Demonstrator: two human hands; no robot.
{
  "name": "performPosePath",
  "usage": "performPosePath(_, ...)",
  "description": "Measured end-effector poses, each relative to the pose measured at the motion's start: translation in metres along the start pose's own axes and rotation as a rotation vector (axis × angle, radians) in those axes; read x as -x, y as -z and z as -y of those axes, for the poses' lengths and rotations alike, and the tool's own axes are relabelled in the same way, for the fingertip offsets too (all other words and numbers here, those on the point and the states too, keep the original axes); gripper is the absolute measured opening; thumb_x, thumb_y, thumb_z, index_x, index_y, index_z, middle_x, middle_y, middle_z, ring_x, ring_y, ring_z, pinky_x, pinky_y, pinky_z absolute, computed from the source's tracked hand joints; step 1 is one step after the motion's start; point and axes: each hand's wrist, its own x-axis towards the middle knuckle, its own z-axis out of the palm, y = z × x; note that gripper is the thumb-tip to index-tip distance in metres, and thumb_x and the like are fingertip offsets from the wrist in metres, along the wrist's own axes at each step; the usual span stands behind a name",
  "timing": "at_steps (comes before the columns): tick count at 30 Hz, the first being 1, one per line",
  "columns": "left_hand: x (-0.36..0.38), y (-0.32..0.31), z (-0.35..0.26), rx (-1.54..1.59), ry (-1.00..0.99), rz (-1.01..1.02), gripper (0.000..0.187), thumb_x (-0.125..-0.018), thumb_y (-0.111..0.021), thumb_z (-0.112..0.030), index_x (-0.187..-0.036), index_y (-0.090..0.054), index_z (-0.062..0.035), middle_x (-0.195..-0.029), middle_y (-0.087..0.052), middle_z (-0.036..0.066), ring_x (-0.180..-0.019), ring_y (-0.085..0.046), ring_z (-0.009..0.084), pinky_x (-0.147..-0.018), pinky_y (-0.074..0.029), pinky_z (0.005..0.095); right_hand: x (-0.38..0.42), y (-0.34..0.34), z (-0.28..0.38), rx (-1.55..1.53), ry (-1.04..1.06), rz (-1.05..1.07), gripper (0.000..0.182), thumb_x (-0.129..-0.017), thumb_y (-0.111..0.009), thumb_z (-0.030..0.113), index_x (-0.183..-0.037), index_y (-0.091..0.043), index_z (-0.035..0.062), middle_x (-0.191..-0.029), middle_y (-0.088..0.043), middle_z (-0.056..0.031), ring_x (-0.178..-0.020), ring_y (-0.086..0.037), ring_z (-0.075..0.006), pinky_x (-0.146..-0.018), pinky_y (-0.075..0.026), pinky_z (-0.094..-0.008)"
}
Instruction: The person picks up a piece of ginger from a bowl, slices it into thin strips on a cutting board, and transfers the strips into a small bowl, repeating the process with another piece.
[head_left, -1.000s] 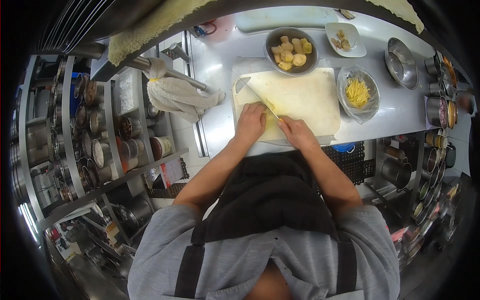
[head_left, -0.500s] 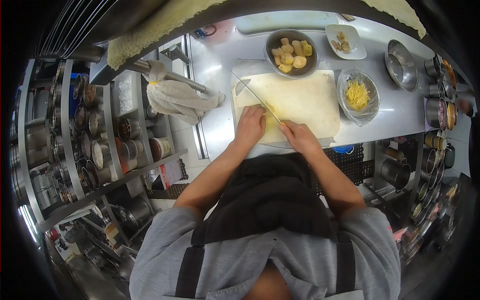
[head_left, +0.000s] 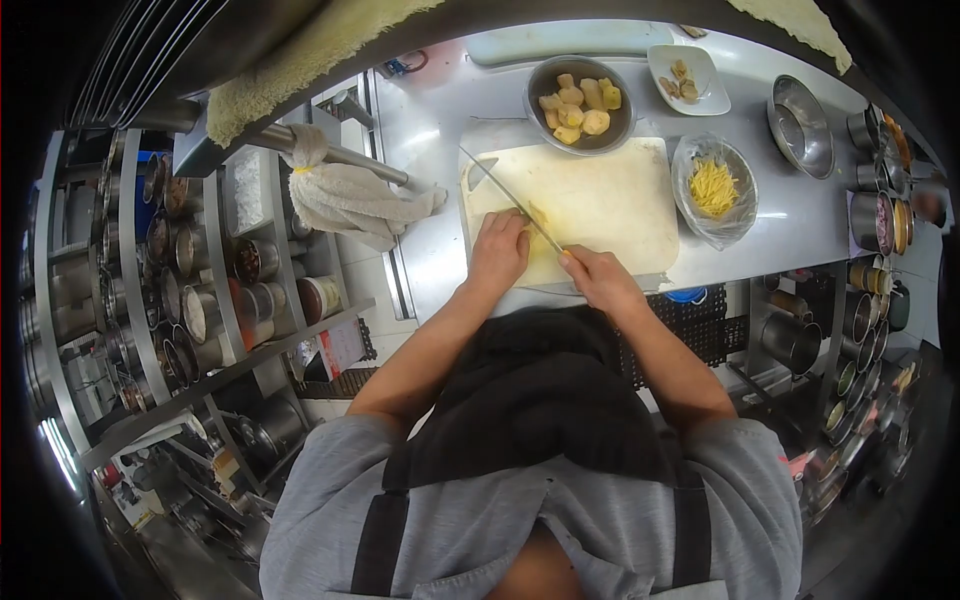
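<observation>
My right hand (head_left: 603, 278) is closed around the handle of a long-bladed knife (head_left: 500, 185), whose blade slants up and left across a pale cutting board (head_left: 610, 195). On the board's left part, my left hand (head_left: 499, 250) rests with curled fingers close against the blade. It presses on a piece of what looks like peeled ginger, mostly hidden under the fingers. Some thin yellow cut ginger (head_left: 538, 214) lies along the blade's right side. Right of the board stands a bowl lined with clear plastic (head_left: 690, 222), holding yellow shreds (head_left: 713, 190).
A metal bowl (head_left: 537, 132) of peeled yellow chunks touches the board's far edge. Behind are a white square dish (head_left: 712, 98) with small pieces and another metal bowl (head_left: 822, 165). A towel (head_left: 350, 205) hangs from a rail at left. Shelves of pots flank both sides.
The knife blade has shifted very slightly beside my left fingers. Both hands stay in nearly the same place, and the whole view has moved a little.
</observation>
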Motion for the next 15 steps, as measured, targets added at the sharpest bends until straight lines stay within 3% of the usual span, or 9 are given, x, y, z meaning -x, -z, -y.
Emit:
performPosePath(3,-0.001,-0.001,0.001,0.010,-0.017,-0.010,0.019,-0.080,-0.063,0.000,-0.098,-0.064,0.0007,-0.107,-0.065,0.017,-0.099,-0.057,0.0360,-0.088,-0.049,0.0430,-0.021,-0.015,-0.008,0.057,0.121,-0.051,0.031,-0.100,-0.054,0.033,-0.109,-0.066,0.0052,-0.089,-0.067,-0.0268,-0.086,-0.064,-0.0464,-0.076,-0.049,-0.0526)
performPosePath(9,0.001,0.005,0.001,0.023,-0.071,-0.026,0.022,-0.081,-0.067,-0.003,-0.102,-0.066,-0.0005,-0.108,-0.063,0.016,-0.099,-0.057,0.0353,-0.088,-0.049,0.0429,-0.025,-0.020,-0.005,0.027,0.097,-0.102,0.030,-0.100,-0.054,0.033,-0.108,-0.065,0.0070,-0.088,-0.067,-0.0273,-0.085,-0.063,-0.0466,-0.076,-0.049,-0.0527)
performPosePath(15,0.008,0.024,-0.002,0.017,-0.004,0.003,0.026,-0.080,-0.070,-0.004,-0.106,-0.066,-0.0044,-0.105,-0.062,0.016,-0.099,-0.058,0.0361,-0.087,-0.049,0.0436,-0.026,-0.018,-0.004,0.028,0.094,-0.083,0.031,-0.100,-0.053,0.034,-0.109,-0.066,0.0074,-0.088,-0.067,-0.0271,-0.086,-0.063,-0.0469,-0.076,-0.049,-0.0526)
